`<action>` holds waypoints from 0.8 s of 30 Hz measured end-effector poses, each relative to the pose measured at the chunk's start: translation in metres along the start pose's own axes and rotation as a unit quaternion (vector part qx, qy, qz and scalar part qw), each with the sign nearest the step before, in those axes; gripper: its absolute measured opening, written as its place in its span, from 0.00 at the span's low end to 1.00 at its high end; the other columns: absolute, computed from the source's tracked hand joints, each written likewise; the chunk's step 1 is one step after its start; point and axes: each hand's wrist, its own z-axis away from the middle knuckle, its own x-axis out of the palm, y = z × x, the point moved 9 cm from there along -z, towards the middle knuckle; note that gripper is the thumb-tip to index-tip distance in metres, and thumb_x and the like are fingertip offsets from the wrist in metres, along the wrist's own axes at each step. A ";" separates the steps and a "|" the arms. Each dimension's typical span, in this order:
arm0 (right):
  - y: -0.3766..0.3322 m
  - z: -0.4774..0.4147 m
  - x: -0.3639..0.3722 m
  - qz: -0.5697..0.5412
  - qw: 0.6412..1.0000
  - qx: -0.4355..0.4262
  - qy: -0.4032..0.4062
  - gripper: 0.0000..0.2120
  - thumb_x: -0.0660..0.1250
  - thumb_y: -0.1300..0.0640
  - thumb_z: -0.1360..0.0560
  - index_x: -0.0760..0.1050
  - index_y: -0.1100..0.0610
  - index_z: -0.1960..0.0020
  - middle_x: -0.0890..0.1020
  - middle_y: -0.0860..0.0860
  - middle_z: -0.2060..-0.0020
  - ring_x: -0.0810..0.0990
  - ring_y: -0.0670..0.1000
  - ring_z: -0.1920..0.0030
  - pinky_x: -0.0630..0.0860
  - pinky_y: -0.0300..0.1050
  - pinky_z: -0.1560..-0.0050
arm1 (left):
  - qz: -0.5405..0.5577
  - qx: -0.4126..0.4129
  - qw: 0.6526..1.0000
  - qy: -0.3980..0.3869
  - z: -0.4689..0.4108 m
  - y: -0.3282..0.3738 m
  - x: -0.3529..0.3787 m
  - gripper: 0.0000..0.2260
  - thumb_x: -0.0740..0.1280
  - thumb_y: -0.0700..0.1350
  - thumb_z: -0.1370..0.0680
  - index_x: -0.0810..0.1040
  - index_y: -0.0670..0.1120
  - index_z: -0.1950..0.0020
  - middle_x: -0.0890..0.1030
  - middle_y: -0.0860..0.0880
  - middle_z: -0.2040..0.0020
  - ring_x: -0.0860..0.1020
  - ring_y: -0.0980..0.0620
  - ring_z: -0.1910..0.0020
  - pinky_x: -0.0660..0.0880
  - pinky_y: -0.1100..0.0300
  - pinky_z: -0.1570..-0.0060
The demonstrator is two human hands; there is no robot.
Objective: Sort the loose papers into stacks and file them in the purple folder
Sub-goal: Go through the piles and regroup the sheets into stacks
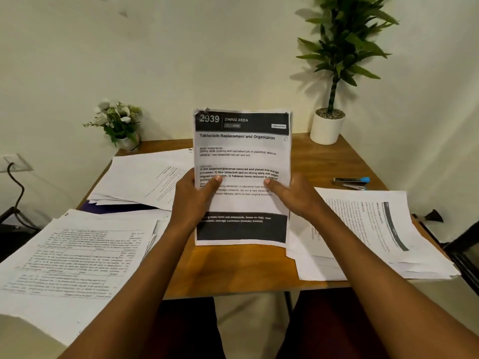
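Both hands hold a stack of printed sheets (242, 151) upright over the middle of the wooden table (233, 270), its bottom edge near the tabletop. The top page reads "2939 Dining Area". My left hand (193, 196) grips the stack's left edge, thumb on the front. My right hand (293, 194) grips the right edge the same way. A corner of the purple folder (116, 207) shows under a paper pile (145, 177) at the back left. Other piles lie at the front left (75, 257) and on the right (375, 229).
A blue-tipped stapler (352, 183) lies at the back right of the table. A white pot with a tall green plant (328, 125) stands in the far right corner, a small flower pot (121, 125) in the far left. A cable hangs from a wall socket (14, 164) at left.
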 end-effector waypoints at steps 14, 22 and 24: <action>0.114 -0.030 -0.066 -0.384 0.844 0.281 0.247 0.11 0.66 0.59 0.20 0.75 0.55 0.38 0.86 0.53 0.53 0.85 0.47 0.62 0.80 0.40 0.65 | -0.051 -0.012 0.996 -0.067 0.024 -0.075 0.078 0.07 0.68 0.54 0.19 0.78 0.55 0.44 0.82 0.54 0.59 0.79 0.56 0.65 0.77 0.57 0.66; 0.136 -0.047 -0.074 -0.383 0.809 0.299 0.331 0.12 0.59 0.67 0.21 0.76 0.59 0.41 0.83 0.55 0.60 0.77 0.46 0.71 0.74 0.35 0.75 | -0.130 0.013 0.986 -0.101 0.001 -0.076 0.112 0.09 0.70 0.57 0.22 0.79 0.55 0.46 0.82 0.56 0.57 0.80 0.57 0.61 0.82 0.53 0.62; 0.144 -0.053 -0.075 -0.379 0.805 0.296 0.346 0.15 0.58 0.68 0.21 0.77 0.59 0.38 0.84 0.56 0.58 0.78 0.46 0.73 0.74 0.36 0.76 | -0.102 -0.004 0.990 -0.092 -0.005 -0.083 0.112 0.09 0.70 0.57 0.22 0.80 0.55 0.46 0.83 0.55 0.58 0.82 0.55 0.61 0.83 0.48 0.61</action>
